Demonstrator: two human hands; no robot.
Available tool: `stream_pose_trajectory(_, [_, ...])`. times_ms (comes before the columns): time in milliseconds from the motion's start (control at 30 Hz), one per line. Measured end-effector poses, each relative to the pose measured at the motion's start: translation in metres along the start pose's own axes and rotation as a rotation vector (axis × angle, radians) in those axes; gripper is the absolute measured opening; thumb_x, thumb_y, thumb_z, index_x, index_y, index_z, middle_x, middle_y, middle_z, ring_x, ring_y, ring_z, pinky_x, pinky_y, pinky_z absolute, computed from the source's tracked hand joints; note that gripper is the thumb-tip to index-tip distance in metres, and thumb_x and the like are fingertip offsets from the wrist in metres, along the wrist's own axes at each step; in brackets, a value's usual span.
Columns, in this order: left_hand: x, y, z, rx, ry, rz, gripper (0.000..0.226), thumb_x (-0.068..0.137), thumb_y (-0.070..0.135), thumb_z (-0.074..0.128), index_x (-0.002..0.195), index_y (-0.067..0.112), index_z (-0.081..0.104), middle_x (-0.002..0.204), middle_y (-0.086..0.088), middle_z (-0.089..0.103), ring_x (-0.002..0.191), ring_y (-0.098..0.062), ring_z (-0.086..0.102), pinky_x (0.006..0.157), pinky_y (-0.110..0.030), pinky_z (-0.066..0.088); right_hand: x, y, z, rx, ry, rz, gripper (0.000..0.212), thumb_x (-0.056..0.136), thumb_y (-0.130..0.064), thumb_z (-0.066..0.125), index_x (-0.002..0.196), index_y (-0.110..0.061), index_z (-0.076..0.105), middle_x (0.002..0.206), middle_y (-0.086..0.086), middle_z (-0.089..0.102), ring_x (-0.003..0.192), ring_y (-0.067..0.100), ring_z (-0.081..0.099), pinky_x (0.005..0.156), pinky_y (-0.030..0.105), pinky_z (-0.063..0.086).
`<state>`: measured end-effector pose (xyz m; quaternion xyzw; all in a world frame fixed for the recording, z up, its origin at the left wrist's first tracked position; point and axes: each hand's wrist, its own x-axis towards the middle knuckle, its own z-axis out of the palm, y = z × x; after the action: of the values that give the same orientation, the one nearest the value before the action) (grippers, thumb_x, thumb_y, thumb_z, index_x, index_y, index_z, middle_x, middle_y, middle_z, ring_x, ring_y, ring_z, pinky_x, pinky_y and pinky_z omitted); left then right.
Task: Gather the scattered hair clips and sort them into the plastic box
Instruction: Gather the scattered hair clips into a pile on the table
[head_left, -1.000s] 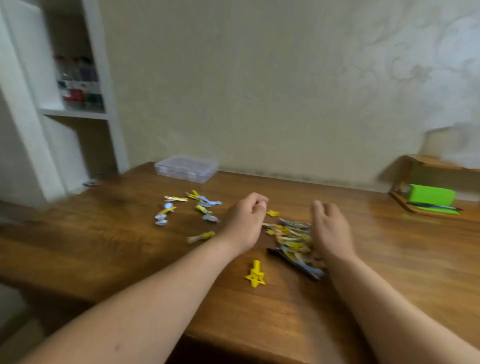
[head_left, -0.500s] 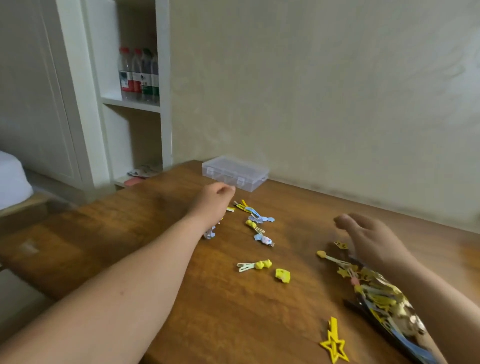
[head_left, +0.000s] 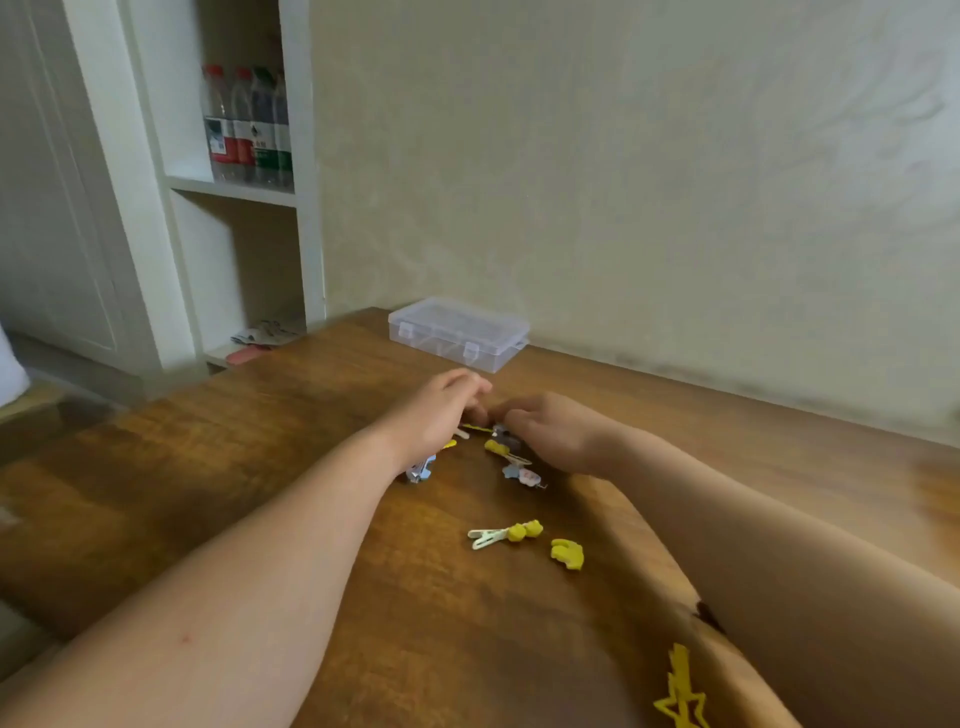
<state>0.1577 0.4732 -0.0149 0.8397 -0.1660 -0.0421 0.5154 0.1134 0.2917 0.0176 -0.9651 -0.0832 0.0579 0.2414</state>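
A clear plastic box with its lid down stands at the back of the wooden table, near the wall. In front of it, my left hand and my right hand meet over a small cluster of hair clips. The left hand's fingers reach forward, loosely bent, over the clips. The right hand's fingers bend down onto the cluster, with the fingertips hidden. A yellow and grey clip shows between the hands. A blue clip pokes out under my left wrist. A blue and pink clip lies beside my right wrist.
Nearer me lie a yellow clip with white prongs, a small yellow piece and a yellow star clip at the bottom edge. A white shelf unit with bottles stands to the left beyond the table's edge.
My right hand moved left from the shiny pile to the cluster near the box and now meets my left hand. The view turned left, so the pile is out of sight.
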Motion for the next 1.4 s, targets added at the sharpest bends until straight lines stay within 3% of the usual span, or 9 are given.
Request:
stream_pose_trajectory(233, [-0.014,0.022,0.033,-0.019,-0.110,0.035,0.042,0.113,0.039,0.037,0.142,0.028,0.066,0.139,0.013,0.067,0.135,-0.007,0.055,0.112,-0.035,0.039,-0.079,0.075,-0.050,0.191,0.297,0.052,0.036,0.109,-0.014,0.045,0.136,-0.016,0.070,0.136,-0.004,0.068,0.127,0.011,0.060,0.102,0.018,0.037])
stream_pose_trajectory(433, [-0.015,0.047,0.081,0.028,-0.194,0.079,0.041,0.113,0.035,0.042,0.139,0.022,0.070,0.139,0.012,0.069,0.133,-0.004,0.058,0.100,-0.022,0.041,-0.129,0.136,-0.051,0.237,0.258,0.162,0.038,0.112,-0.040,0.044,0.139,-0.028,0.069,0.138,-0.014,0.066,0.128,0.010,0.060,0.114,0.030,0.041])
stream_pose_trajectory(600, [-0.015,0.067,0.117,0.036,-0.226,0.131,0.040,0.113,0.036,0.040,0.132,0.025,0.074,0.129,0.014,0.072,0.126,-0.003,0.060,0.095,-0.017,0.041,-0.135,0.137,-0.042,0.238,0.248,0.134,0.044,0.110,-0.051,0.041,0.135,-0.032,0.071,0.132,-0.015,0.071,0.121,0.007,0.065,0.111,0.031,0.045])
stream_pose_trajectory(767, [-0.023,0.084,0.153,0.014,-0.281,0.153,0.039,0.106,0.051,0.042,0.118,0.031,0.074,0.117,0.008,0.074,0.120,-0.014,0.063,0.106,-0.039,0.045,-0.135,0.137,-0.042,0.327,0.372,0.087,0.038,0.112,-0.042,0.041,0.120,-0.027,0.075,0.106,-0.007,0.078,0.100,0.011,0.071,0.092,0.034,0.056])
stream_pose_trajectory(867, [-0.030,0.096,0.161,-0.031,-0.284,0.139,0.038,0.112,0.040,0.040,0.118,0.020,0.072,0.117,-0.005,0.074,0.118,-0.022,0.064,0.103,-0.039,0.044,-0.134,0.136,-0.046,0.411,0.462,0.103,0.031,0.109,-0.027,0.043,0.121,-0.021,0.071,0.099,-0.001,0.078,0.093,0.011,0.070,0.076,0.029,0.053])
stream_pose_trajectory(933, [-0.036,0.106,0.157,-0.096,-0.292,0.107,0.040,0.115,0.033,0.036,0.129,0.013,0.068,0.119,-0.011,0.076,0.119,-0.024,0.066,0.100,-0.038,0.044,-0.140,0.132,-0.056,0.480,0.542,0.100,0.032,0.104,-0.016,0.044,0.120,-0.019,0.072,0.099,0.000,0.079,0.095,0.009,0.071,0.077,0.026,0.054])
stream_pose_trajectory(1167, [-0.073,0.097,0.107,-0.047,-0.147,0.086,0.048,0.118,0.033,0.026,0.137,0.016,0.067,0.125,0.001,0.077,0.130,-0.014,0.062,0.119,-0.042,0.036,-0.190,0.150,-0.071,0.526,0.574,0.117,0.038,0.105,-0.017,0.041,0.126,-0.014,0.072,0.112,-0.002,0.079,0.113,0.010,0.070,0.086,0.025,0.048])
stream_pose_trajectory(1300, [-0.110,0.065,0.097,-0.048,0.066,0.033,0.046,0.115,0.037,0.032,0.136,0.022,0.071,0.138,0.007,0.069,0.134,-0.011,0.056,0.116,-0.035,0.039,-0.219,0.158,-0.047,0.328,0.533,0.213,0.044,0.111,-0.029,0.038,0.140,-0.012,0.066,0.140,0.004,0.067,0.128,0.020,0.061,0.110,0.039,0.047])
stream_pose_trajectory(1400, [-0.123,0.072,0.116,-0.060,0.133,0.013,0.043,0.112,0.041,0.035,0.135,0.024,0.068,0.139,0.007,0.066,0.132,-0.013,0.055,0.109,-0.033,0.040,-0.219,0.147,-0.029,0.168,0.503,0.301,0.047,0.112,-0.036,0.035,0.140,-0.010,0.062,0.140,0.010,0.065,0.104,0.027,0.065,0.101,0.039,0.050])
